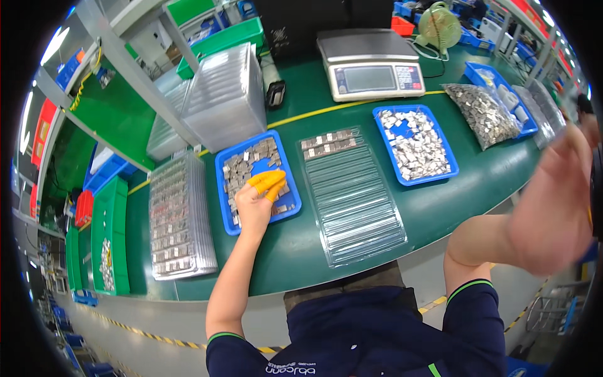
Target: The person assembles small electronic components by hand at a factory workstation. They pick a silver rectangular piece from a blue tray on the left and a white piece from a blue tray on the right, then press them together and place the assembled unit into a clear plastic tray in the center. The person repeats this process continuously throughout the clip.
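My left hand (254,204), with yellow finger cots (266,181) on its fingers, reaches into a blue tray (227,202) of small grey metal connector parts (237,173). Its fingers are bent together at the tray's right side, and what is between them is hidden. To the right lies a clear ribbed plastic tray (352,195), with two short rows of metal parts (328,143) at its far end. Raised close to the camera at the far right is my right hand (556,201), blurred, its fingers not clearly visible.
A blue tray of white-and-metal parts (414,143) stands to the right, near a bag of metal parts (483,116). Behind is a weighing scale (372,78). Filled clear trays (179,217) are stacked at left, below a tall stack of clear trays (223,94). A green bin (113,220) is further left.
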